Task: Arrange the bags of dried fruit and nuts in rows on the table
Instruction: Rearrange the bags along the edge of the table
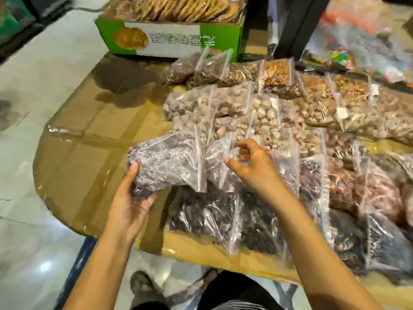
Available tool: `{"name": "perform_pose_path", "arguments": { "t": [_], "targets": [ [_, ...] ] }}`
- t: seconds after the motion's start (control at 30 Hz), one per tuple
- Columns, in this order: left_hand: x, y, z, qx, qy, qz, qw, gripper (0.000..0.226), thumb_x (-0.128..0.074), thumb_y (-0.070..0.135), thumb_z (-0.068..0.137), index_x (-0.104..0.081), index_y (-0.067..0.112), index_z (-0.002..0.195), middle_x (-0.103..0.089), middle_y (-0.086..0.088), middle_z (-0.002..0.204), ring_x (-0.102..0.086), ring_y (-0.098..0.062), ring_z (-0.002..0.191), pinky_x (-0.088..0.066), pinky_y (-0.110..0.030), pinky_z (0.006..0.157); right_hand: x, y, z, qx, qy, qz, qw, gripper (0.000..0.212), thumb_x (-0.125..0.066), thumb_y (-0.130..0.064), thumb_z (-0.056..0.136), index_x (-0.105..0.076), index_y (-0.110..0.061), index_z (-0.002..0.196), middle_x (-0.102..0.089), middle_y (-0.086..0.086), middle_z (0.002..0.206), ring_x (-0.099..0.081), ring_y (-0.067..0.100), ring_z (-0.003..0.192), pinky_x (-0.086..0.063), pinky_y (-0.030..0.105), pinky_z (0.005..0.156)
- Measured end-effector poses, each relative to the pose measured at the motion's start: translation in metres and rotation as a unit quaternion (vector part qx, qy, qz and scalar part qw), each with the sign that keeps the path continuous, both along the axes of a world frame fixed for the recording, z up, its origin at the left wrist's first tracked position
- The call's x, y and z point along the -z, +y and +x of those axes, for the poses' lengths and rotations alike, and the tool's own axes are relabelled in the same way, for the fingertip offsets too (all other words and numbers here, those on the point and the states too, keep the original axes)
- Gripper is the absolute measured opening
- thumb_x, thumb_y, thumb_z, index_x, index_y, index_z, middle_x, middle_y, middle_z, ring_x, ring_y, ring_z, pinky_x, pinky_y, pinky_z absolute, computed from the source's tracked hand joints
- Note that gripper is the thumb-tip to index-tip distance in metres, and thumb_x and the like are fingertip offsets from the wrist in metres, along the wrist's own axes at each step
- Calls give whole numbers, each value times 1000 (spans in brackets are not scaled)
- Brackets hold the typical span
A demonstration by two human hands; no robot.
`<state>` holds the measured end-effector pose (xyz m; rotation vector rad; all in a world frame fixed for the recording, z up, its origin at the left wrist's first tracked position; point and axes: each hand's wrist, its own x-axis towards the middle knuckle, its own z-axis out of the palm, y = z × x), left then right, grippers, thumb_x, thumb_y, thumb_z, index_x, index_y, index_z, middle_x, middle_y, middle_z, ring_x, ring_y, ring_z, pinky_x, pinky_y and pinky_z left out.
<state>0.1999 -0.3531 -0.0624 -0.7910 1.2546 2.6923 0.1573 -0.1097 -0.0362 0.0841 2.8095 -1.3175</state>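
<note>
My left hand (131, 202) grips the bottom end of a clear zip bag of dark dried fruit (165, 162), held tilted above the table near its left side. My right hand (252, 166) pinches the top of a second clear bag (218, 157) right beside it. Below them lie bags of dark raisins (223, 215). Behind are bags of pale round nuts (207, 108) and, farther back, bags of brown nuts (279, 77). Reddish dried fruit bags (368, 191) lie to the right. The bags overlap in rough rows.
The table is covered in brown cardboard under clear film (73, 171), bare on its left part. A green and white carton of biscuits (169, 39) stands at the back. A large bag of colourful sweets (357, 36) is at the back right. Pale floor tiles lie left.
</note>
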Motion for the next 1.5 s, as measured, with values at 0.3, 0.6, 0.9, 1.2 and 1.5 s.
{"name": "perform_pose_path", "arguments": {
  "t": [0.3,0.6,0.9,1.2,1.5],
  "targets": [
    [61,-73,-97,298,65,-802,514,55,-47,51,92,-55,7,124,-50,-27,129,-43,-45,119,-30,-50,100,18,-52,2,234,33,66,969,40,-68,-29,81,-59,-8,114,-63,15,109,-59,30,102,-49,41,87],
    [55,-77,-143,523,437,-571,458,121,-53,82,62,-3,22,154,-10,-2,162,-8,-20,147,-6,-36,120,4,-133,34,384,13,134,913,43,-64,-30,85,-54,-7,120,-57,12,114,-47,31,113,-34,30,90],
    [64,-56,-122,433,351,-515,652,109,-90,35,59,-29,19,148,-41,-6,139,-40,-24,129,-39,-42,105,9,-134,92,520,29,104,847,34,-66,-22,84,-58,-12,115,-62,11,113,-53,29,113,-43,39,97],
    [51,-59,-131,517,370,-601,485,135,-78,64,60,8,17,153,-26,-13,153,-29,-30,139,-35,-39,108,-2,-132,14,421,-23,100,901,49,-59,-31,90,-46,-4,130,-56,12,119,-49,29,115,-38,34,94],
    [38,-59,-143,514,377,-609,472,124,-83,43,66,1,17,153,-29,-13,149,-32,-29,137,-36,-35,106,1,-118,-18,478,-58,-39,876,17,-69,-21,84,-52,-19,82,-56,-3,75,-55,16,64,-37,23,49]
  ]
}}
